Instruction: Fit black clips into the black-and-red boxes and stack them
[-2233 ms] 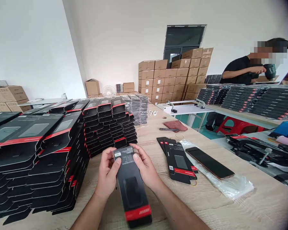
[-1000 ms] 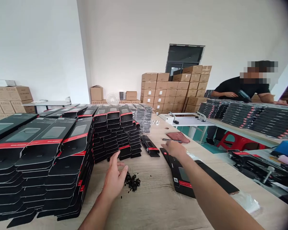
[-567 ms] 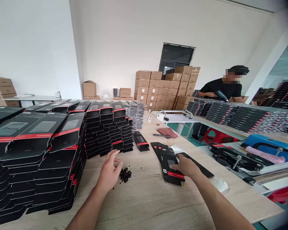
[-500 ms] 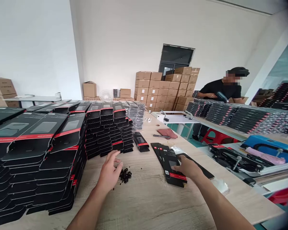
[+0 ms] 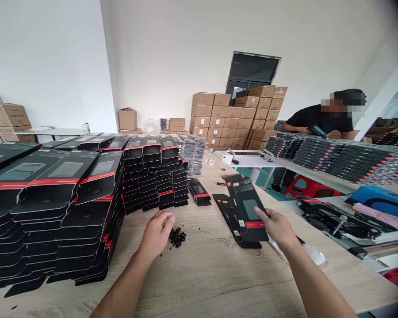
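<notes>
My right hand [image 5: 280, 226] grips a flat black box sleeve [image 5: 247, 201] by its right edge. The sleeve has a red band and a pale window, and it is raised and tilted. Under it, more flattened sleeves [image 5: 226, 211] lie on the table. My left hand [image 5: 157, 232] is closed beside a small heap of black bits [image 5: 177, 237]; its thumb and fingertips meet, and what they hold, if anything, is hidden. Behind the left hand rise stacks of black boxes [image 5: 154, 176] with open ends. One single box [image 5: 199, 191] lies to their right.
Larger box stacks [image 5: 66, 212] fill the table's left side. At right are a clear plastic bag [image 5: 315, 255] and a neighbouring bench with a blue machine [image 5: 381, 199]. A co-worker [image 5: 321, 117] leans over wrapped stacks [image 5: 345, 157]. Cartons [image 5: 219, 117] stand by the wall.
My right hand has lifted a sleeve off the flattened ones on the table. My left hand's fingers have closed from a looser shape near the black bits. The view has turned slightly left.
</notes>
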`<action>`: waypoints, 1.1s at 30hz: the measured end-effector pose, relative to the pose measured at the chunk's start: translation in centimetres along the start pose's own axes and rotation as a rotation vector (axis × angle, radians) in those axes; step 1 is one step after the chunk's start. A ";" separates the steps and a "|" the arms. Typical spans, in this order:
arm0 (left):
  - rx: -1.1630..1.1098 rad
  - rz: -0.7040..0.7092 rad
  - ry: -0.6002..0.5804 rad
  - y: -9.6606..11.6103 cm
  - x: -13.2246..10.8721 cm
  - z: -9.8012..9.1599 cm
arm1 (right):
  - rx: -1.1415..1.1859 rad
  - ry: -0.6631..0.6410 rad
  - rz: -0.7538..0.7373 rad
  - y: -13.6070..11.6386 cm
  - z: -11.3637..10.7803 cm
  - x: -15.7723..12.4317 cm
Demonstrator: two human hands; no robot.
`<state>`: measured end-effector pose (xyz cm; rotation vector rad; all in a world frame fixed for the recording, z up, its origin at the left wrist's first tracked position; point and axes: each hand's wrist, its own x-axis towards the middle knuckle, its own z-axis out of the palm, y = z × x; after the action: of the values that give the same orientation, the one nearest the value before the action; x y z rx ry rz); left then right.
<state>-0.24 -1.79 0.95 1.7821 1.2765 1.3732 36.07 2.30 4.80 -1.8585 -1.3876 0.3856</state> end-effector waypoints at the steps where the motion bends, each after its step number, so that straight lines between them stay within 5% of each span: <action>1: -0.049 -0.022 -0.040 0.2 -0.1 0.1 | 0.232 -0.041 0.010 -1.2 0.6 -1.0; 4: -0.296 -0.110 -0.219 1.0 -0.6 0.7 | 0.693 -0.155 -0.070 -5.7 4.3 -4.6; 7: -0.545 -0.201 -0.378 1.5 -0.9 0.9 | 0.773 -0.339 -0.234 -10.1 9.4 -7.3; 11: -0.627 -0.319 -0.259 1.0 -0.5 0.3 | 0.742 -0.500 -0.330 -12.5 13.6 -6.8; 15: -0.501 -0.341 -0.007 -0.2 0.4 -0.3 | 0.519 -0.683 -0.476 -9.8 14.0 -4.5; 20: -0.364 -0.337 0.112 -1.1 0.7 0.4 | 0.160 -0.848 -0.613 -7.2 14.3 -5.1; 26: -0.323 -0.327 0.131 -0.9 0.5 0.8 | -0.102 -0.723 -0.654 -7.8 13.9 -6.0; 33: -0.274 -0.315 0.013 -1.4 0.2 0.5 | -0.068 -0.708 -0.735 -7.6 13.3 -5.6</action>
<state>-0.26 -1.05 -0.29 1.3278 1.2455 1.3082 20.38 3.26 0.47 -1.1465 -2.4488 0.6382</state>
